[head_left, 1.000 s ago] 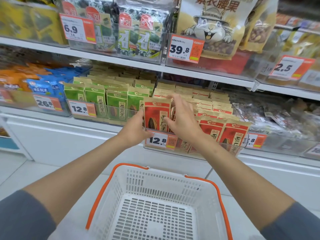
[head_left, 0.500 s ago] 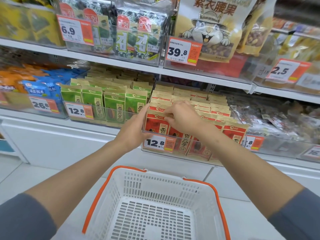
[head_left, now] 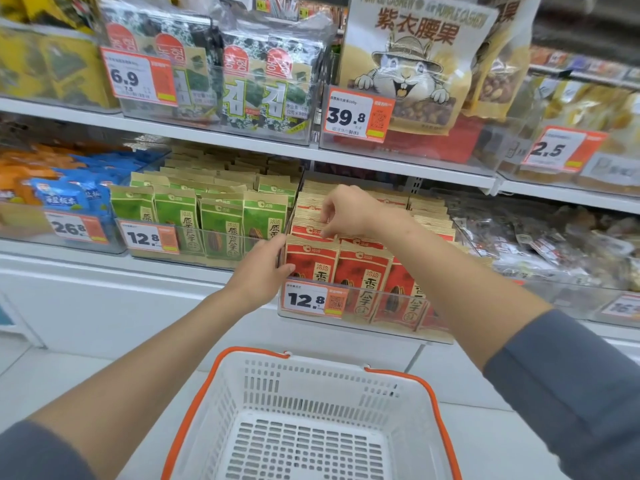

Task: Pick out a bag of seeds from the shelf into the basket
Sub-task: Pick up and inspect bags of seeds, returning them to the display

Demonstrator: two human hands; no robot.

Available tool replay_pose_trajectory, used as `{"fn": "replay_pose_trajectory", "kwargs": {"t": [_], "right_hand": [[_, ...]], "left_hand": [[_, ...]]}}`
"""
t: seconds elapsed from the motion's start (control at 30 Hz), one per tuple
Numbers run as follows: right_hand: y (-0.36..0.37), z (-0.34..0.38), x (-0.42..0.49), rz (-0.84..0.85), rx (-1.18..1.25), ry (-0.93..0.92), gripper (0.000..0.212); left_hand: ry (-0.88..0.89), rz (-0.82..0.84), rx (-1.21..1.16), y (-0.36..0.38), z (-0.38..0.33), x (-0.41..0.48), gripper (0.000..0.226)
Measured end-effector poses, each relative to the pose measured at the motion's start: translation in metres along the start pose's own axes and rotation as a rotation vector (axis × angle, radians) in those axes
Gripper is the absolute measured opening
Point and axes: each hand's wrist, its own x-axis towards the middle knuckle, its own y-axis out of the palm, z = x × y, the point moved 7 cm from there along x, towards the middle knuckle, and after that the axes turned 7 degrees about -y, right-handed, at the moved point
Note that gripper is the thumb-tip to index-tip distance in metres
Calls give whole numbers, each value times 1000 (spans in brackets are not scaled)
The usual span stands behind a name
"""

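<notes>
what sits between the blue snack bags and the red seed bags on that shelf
Rows of green seed bags, standing in their own clear bin; the head view shows it.

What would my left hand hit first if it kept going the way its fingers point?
The front-left red paper seed bag in the clear plastic bin. The left hand points right at its edge and may already touch it; depth is unclear.
</notes>
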Motion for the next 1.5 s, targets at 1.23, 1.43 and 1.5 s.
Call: {"fn": "replay_pose_trajectory", "kwargs": {"t": [1.23,1.43,1.5], "right_hand": [[6,-20,-172,-674,1007,298,33],[59,-16,-182,-466,950,167,9],[60,-18,-180,-466,920,178,7]], "left_hand": [[67,16,-311,5,-65,-83,28],[-6,258,-248,37,-48,-81,26],[2,242,-271,39,-45,-79,27]]}}
